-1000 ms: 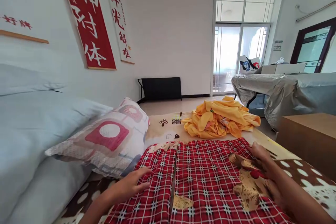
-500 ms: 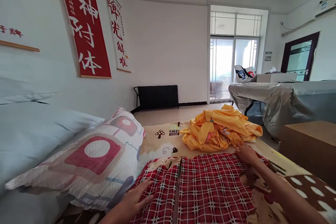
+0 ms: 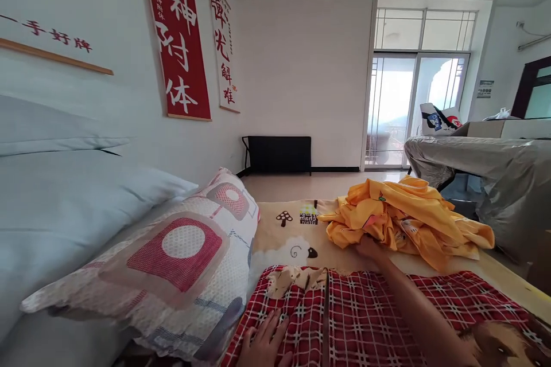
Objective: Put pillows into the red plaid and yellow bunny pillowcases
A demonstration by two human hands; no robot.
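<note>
A crumpled yellow cloth point(image 3: 404, 212) lies in a heap on the beige patterned blanket point(image 3: 279, 241). My right hand point(image 3: 369, 249) reaches to the heap's lower left edge; its fingers are partly hidden at the cloth, so their grip is unclear. A red plaid cloth point(image 3: 357, 309) is spread in front of me, with a dark strip running down it. On its left part my left hand point(image 3: 264, 341) lies flat, fingers apart, holding nothing.
A patterned pillow point(image 3: 181, 252) is at the left beside white bedding point(image 3: 86, 200). A black folded item point(image 3: 279, 155) stands by the far wall. At the right is a plastic-covered table point(image 3: 473, 155) with boxes.
The view has turned right. My right hand has moved left along the yellow heap to its lower left edge. My left hand rests farther onto the plaid cloth, and the heap looks more spread out.
</note>
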